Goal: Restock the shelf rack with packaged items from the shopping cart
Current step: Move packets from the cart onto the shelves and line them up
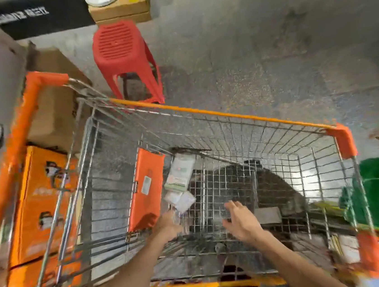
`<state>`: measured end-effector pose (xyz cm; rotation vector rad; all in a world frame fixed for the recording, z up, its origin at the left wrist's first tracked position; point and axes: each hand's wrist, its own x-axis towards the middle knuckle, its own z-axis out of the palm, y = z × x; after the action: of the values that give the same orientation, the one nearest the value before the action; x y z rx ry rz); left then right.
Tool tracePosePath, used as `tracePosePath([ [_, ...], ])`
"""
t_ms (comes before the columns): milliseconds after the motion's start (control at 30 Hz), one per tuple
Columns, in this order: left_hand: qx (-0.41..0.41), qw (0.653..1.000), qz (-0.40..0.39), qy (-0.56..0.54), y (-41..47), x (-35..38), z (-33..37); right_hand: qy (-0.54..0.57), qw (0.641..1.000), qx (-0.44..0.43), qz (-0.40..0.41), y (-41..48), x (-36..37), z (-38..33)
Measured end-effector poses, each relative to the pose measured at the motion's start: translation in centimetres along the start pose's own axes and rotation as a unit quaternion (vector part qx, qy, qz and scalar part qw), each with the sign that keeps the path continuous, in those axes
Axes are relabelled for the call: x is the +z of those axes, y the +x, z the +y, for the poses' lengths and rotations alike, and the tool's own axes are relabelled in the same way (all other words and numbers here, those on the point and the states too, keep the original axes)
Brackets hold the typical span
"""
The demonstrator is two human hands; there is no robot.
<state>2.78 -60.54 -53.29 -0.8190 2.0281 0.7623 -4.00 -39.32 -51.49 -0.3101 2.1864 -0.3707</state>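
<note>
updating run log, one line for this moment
cart: two packets inside | left hand: at lower packet, grip unclear | right hand: open, empty

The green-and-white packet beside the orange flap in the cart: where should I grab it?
Probably pinch the green-and-white packet by its right edge, reaching down from above. It looks flat, its left edge sits close to the orange flap and a second packet crowds its near end, so the open right hand has the clearer path.

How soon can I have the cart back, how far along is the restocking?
Nearly done, it seems: the cart holds little. The left hand is at the lower packet, grip unclear; the right hand is open beside it. Left: that packet and the upper packet; the shelf is out of view.
</note>
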Motion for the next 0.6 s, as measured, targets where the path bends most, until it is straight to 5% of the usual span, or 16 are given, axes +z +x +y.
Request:
tracePosePath([
  [267, -0.056, 0.998, -0.001, 0.022, 9.0, 1.8, -2.7, -0.129, 0.978, -0.128, -0.103, 14.2, 4.8, -3.0],
  [467, -0.026, 0.978, 0.031, 0.205, 14.5, 5.3, -4.7, -0.258, 0.939, -0.180, -0.135, 22.0, 10.8, -3.3],
  [600, -0.046, 0.949, 0.029, 0.310, 17.7, 7.6, -6.3, -0.228, 0.949, -0.165, -0.141, 24.2, 14.1, -3.1],
])
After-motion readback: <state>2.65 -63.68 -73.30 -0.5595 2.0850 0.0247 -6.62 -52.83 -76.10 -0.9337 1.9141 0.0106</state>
